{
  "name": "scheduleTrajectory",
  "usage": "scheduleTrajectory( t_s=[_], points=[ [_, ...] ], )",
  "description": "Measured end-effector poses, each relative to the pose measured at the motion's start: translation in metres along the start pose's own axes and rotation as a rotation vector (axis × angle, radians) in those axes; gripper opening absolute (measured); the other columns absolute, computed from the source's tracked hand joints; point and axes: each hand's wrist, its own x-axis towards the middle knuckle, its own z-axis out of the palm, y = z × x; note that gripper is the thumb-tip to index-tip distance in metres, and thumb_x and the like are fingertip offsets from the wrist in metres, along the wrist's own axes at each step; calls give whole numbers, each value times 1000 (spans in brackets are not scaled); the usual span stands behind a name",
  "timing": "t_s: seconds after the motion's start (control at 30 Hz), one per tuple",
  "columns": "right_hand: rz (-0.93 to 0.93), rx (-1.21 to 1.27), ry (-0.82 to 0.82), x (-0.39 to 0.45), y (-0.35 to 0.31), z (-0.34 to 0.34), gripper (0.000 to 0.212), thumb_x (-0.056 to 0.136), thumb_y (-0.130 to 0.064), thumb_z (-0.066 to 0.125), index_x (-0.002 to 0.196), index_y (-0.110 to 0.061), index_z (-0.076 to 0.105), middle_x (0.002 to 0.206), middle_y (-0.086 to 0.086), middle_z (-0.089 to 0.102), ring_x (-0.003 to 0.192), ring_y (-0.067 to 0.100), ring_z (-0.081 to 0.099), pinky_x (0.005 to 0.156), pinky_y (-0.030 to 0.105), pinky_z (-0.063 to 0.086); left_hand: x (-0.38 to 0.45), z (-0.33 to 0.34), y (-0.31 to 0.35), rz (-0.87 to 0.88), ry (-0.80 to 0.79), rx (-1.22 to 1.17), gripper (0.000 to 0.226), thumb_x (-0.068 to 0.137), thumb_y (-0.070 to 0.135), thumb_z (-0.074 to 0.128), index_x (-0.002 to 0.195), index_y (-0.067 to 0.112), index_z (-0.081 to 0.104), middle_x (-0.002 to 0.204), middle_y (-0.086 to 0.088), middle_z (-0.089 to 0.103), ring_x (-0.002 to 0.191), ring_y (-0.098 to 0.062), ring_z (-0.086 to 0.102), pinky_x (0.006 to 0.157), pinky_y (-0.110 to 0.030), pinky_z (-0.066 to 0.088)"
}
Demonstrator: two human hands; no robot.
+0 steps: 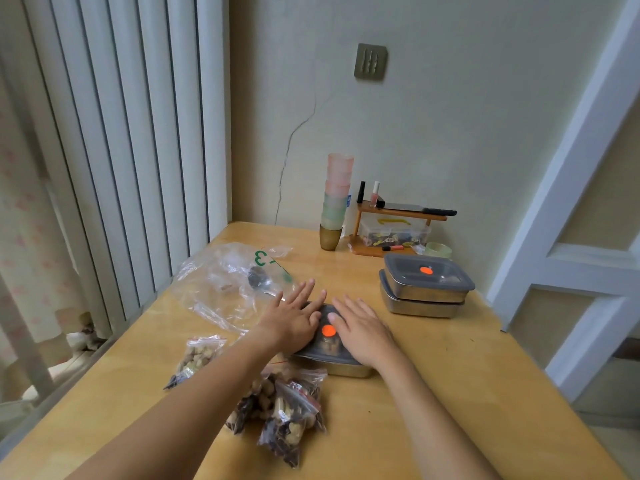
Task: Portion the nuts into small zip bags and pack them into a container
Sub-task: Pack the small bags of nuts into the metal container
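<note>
Left hand (294,320) and right hand (362,329) flat, fingers straight and slightly apart, pressing grey plastic lid with orange dot (328,331) onto steel container (349,370) at table centre; risk: uneven pressure leaves a corner unsealed; filled clear zip bags of nuts (289,415) remain outside, near edge.

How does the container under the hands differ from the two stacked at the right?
The near container sits alone with the left hand and right hand flat on its lid; the stacked containers sit untouched, one atop the other. Dark contents show through the near lid; the stacked pair's contents cannot be made out. All share grey lids and metal bases.
</note>
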Motion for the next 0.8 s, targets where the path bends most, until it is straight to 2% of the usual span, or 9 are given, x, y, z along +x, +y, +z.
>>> scheduleTrajectory(
  t_s=[0.1, 0.27, 0.33, 0.4, 0.47, 0.53, 0.6, 0.7, 0.8],
  points=[
    [23, -44, -53, 3, 1, 1, 62, 107, -60, 22, 164, -38, 12, 172, -14, 8, 158, 14, 3, 125, 53, 15, 6, 0, -2, -4, -53, 4, 57, 108, 44, 7, 160, 33, -9, 169, 2, -15, 155, -15, -16, 126, -50, 1],
    [18, -29, 17, 1, -1, 1, 60, 104, -62, 32, 159, -37, 27, 160, -5, 33, 148, 21, 24, 118, 46, 29, 0, 3, 3, -40, 44, 33, 57, 108, 44, 14, 162, 34, -2, 168, -9, -15, 155, -24, -18, 126, -50, 0],
    [81, 61, 84, -3, -1, 1, 62, 101, -64, 43, 154, -32, 37, 152, 1, 35, 144, 24, 28, 116, 43, 32, -6, 0, 8, -62, 171, -4, 56, 107, 45, 24, 161, 33, 15, 169, -12, 1, 156, -28, -3, 125, -49, 8],
    [221, 182, 187, -10, -3, 3, 71, 94, -66, 55, 149, -22, 43, 146, 8, 33, 140, 29, 30, 112, 42, 36, -17, -6, 11, 10, 315, -34, 47, 105, 45, 34, 148, 28, 41, 157, -8, 32, 147, -27, 26, 118, -46, 25],
    [329, 331, 228, -21, -3, 7, 74, 94, -64, 58, 151, -21, 38, 147, 13, 33, 139, 34, 35, 109, 42, 39, -28, -10, 11, 185, 248, -165, 48, 102, 52, 39, 140, 26, 49, 144, -1, 43, 136, -22, 38, 116, -44, 29],
    [356, 467, 251, -29, -2, 11, 70, 98, -53, 58, 154, -21, 32, 147, 15, 39, 136, 34, 42, 106, 40, 41, -40, -10, 9, 298, 27, -147, 79, 91, 71, 43, 156, 29, 29, 160, -1, 25, 149, -22, 20, 124, -47, 12],
    [351, 510, 309, -32, -1, 11, 58, 101, -40, 57, 150, -16, 36, 144, 15, 46, 130, 33, 49, 103, 41, 44, -43, -6, 3, 332, -86, -22, 104, 83, 78, 50, 162, 30, 4, 168, 1, -1, 155, -19, -6, 125, -51, -5],
    [337, 480, 332, -30, 4, 5, 44, 103, -32, 56, 142, -15, 46, 140, 13, 53, 128, 32, 52, 101, 38, 45, -35, -4, 3, 331, -11, -3, 91, 93, 62, 56, 162, 30, 6, 169, -2, 3, 156, -18, -4, 125, -51, 0],
    [316, 502, 317, -22, 12, 1, 46, 102, -31, 58, 145, -18, 48, 145, 8, 53, 134, 28, 49, 105, 37, 43, -23, -2, 12, 289, 22, 15, 79, 100, 51, 52, 162, 31, 8, 169, 0, 5, 156, -18, -3, 126, -51, 0]
  ],
)
